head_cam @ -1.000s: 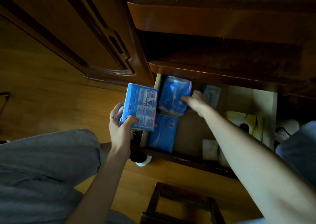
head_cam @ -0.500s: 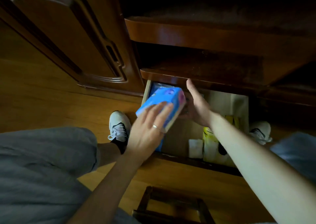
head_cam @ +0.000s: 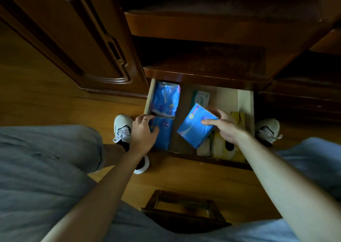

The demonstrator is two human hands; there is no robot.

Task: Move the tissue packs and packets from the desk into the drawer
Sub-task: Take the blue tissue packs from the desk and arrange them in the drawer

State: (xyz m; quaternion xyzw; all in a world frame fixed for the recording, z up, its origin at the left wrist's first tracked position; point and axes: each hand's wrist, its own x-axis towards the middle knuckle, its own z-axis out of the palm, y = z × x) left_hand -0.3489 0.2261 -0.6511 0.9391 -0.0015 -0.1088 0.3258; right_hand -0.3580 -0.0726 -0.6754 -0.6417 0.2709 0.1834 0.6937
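Observation:
The open wooden drawer [head_cam: 245,101] sits under the desk top. My right hand [head_cam: 224,126] grips a blue tissue pack [head_cam: 195,126], tilted above the drawer's middle. My left hand [head_cam: 143,134] rests at the drawer's left side, thumb and fingers on a blue pack [head_cam: 163,136] lying flat at the front left. Behind that lies another blue packet [head_cam: 166,98]. A pale green packet [head_cam: 201,97] lies at the back, and yellow packs [head_cam: 232,147] with a small white packet [head_cam: 203,148] fill the front right.
The dark desk top [head_cam: 212,25] overhangs the drawer's rear. A carved cabinet door [head_cam: 73,44] stands to the left. My white shoes [head_cam: 122,127] [head_cam: 267,129] flank the drawer on the wooden floor. A stool frame [head_cam: 182,210] is between my knees.
The blue pack passed from my left hand to my right, which now holds it over the drawer's middle. My left hand dropped onto the front-left pack in the drawer.

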